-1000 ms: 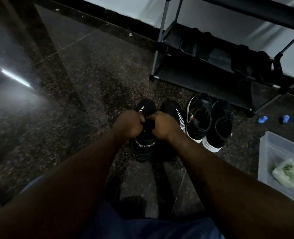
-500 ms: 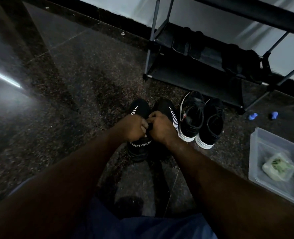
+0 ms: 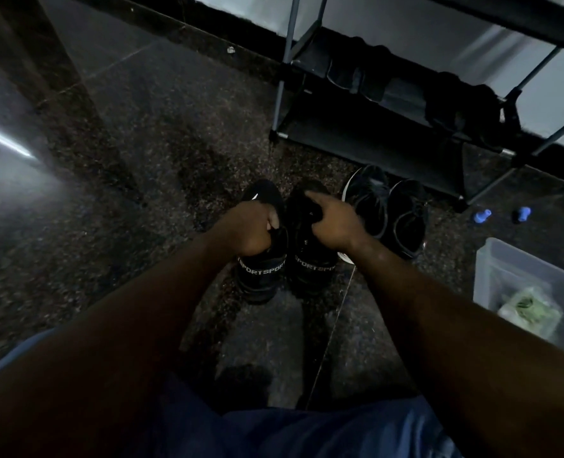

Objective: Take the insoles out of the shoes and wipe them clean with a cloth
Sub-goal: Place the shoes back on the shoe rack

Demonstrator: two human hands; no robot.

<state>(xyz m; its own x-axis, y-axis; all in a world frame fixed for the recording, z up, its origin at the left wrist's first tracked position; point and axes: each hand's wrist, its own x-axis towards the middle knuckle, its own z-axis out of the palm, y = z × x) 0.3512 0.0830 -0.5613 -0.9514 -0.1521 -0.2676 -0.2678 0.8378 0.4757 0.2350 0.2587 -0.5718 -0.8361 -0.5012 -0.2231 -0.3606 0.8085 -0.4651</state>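
Grip: left hand [image 3: 252, 231] clasps collar of left black lettered shoe [image 3: 262, 271]; right hand [image 3: 335, 224] curls over tongue of matching right shoe [image 3: 313, 271]. Both stand together on dark speckled floor [image 3: 141, 193]; insoles unseen.

Just the one feed on my end: a wide-angle head cam, aimed forward and steeply down over the wearer's lap. The pair of black fabric sneakers with white SPORT lettering on the heels [image 3: 262, 271] sits about dead centre, close enough that both forearms run up to it from the bottom corners. Beyond the sneakers, a grey-tube shoe rack with black shelves [image 3: 356, 143] runs off the top edge. To their right, a clear plastic bin [image 3: 492, 259] gets clipped by the frame. It's dim and soft.
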